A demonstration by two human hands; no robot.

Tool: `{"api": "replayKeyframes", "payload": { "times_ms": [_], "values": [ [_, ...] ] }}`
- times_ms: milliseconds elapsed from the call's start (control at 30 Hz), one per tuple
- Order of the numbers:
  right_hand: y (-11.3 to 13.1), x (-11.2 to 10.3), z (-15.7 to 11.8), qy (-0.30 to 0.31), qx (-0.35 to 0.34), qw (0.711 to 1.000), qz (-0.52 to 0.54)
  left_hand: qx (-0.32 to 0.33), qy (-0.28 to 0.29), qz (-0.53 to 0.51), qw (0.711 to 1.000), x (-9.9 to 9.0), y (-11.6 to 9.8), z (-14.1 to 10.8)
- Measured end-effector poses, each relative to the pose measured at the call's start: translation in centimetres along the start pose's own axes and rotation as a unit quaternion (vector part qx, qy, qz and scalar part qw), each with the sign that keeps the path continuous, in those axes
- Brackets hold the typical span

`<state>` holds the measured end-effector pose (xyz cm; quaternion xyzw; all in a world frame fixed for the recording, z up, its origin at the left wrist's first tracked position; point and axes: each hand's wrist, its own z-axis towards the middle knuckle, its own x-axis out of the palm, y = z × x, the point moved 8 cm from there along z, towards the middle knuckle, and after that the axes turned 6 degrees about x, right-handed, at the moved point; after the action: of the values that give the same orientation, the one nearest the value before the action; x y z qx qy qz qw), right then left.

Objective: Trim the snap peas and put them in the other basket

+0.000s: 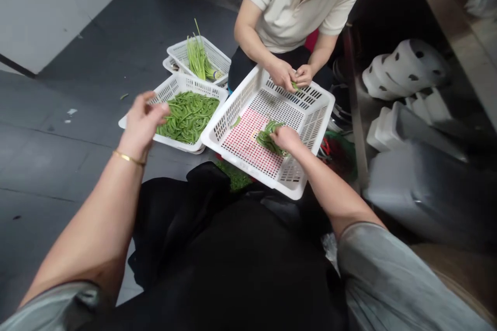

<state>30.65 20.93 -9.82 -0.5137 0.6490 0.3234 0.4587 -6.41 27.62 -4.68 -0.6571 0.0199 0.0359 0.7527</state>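
My left hand (144,120) is raised at the left edge of a white basket (165,90) filled with green pods (190,116). Its fingers are curled and apart, and I see nothing between them. My right hand (286,139) reaches into the large white basket (248,168), its fingers closed on pods at the edge of a small pile of green pods (267,137). A single pod (235,122) lies apart on the left of that basket's floor, where red shows through the holes.
Across the large basket a person (287,15) holds a green piece in both hands. Spring-like green stalks (200,57) lie in a basket behind. White containers (404,70) and a grey bin (404,181) stand at the right.
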Motion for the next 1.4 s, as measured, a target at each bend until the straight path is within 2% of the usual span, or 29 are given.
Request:
{"api": "replayKeyframes", "payload": {
  "times_ms": [33,100,167,233,333,400,500,600,667,733,800,900,967,1167,1200,1233,1300,1367,1400],
  "values": [
    [-0.4,0.6,1.6,0.015,0.019,1.000,-0.014,-0.021,0.016,-0.011,1.000,0.9,0.3,-2.0],
    [-0.5,1.5,3.8,0.037,0.023,0.999,-0.021,-0.086,0.114,-0.032,0.989,3.9,0.9,-6.8],
    [-0.2,1.7,4.4,0.043,0.020,0.999,-0.026,-0.124,0.157,-0.034,0.979,5.8,0.7,-11.1],
    [0.5,0.8,3.2,0.032,0.010,0.999,-0.027,-0.158,0.171,-0.046,0.972,7.0,0.4,-14.3],
    [3.2,-1.0,-2.5,-0.006,-0.061,0.998,-0.028,-0.192,0.174,-0.069,0.963,8.4,0.1,-17.0],
    [6.9,-2.0,-8.7,-0.071,-0.199,0.977,-0.035,-0.200,0.173,-0.086,0.961,9.4,-0.1,-17.7],
    [11.3,-1.7,-17.3,-0.115,-0.342,0.932,-0.031,-0.188,0.178,-0.111,0.959,10.5,-0.6,-18.5],
    [13.0,-1.2,-21.4,-0.105,-0.437,0.893,0.014,-0.188,0.193,-0.140,0.953,10.4,-1.1,-19.7],
    [12.6,-2.1,-21.8,-0.081,-0.466,0.874,0.113,-0.213,0.211,-0.168,0.939,10.0,-1.6,-20.7],
    [11.5,-3.8,-21.1,-0.069,-0.456,0.854,0.242,-0.244,0.235,-0.194,0.921,9.7,-2.2,-21.8],
    [10.8,-5.2,-20.8,-0.061,-0.449,0.830,0.325,-0.262,0.261,-0.212,0.905,9.6,-3.1,-22.7],
    [11.3,-6.0,-22.1,-0.044,-0.491,0.802,0.338,-0.269,0.286,-0.224,0.892,9.5,-4.0,-23.3],
    [11.6,-6.2,-22.9,-0.038,-0.509,0.794,0.330,-0.275,0.299,-0.225,0.886,9.5,-4.2,-23.6],
    [11.6,-4.5,-21.8,0.055,-0.460,0.808,0.365,-0.304,0.320,-0.278,0.853,10.7,-3.9,-24.6],
    [11.8,-4.2,-21.7,0.042,-0.458,0.813,0.358,-0.304,0.308,-0.290,0.853,10.9,-3.8,-24.5],
    [12.0,-4.2,-21.6,0.002,-0.455,0.821,0.344,-0.302,0.286,-0.302,0.858,11.0,-3.7,-24.3],
    [11.9,-4.6,-21.8,-0.122,-0.442,0.835,0.303,-0.288,0.214,-0.326,0.875,10.7,-3.2,-23.5],
    [11.2,-5.3,-22.4,-0.224,-0.430,0.830,0.277,-0.266,0.134,-0.339,0.893,9.7,-2.5,-22.5],
    [10.5,-5.7,-22.6,-0.248,-0.426,0.825,0.278,-0.253,0.099,-0.338,0.901,9.0,-2.2,-22.1]
  ]
}}
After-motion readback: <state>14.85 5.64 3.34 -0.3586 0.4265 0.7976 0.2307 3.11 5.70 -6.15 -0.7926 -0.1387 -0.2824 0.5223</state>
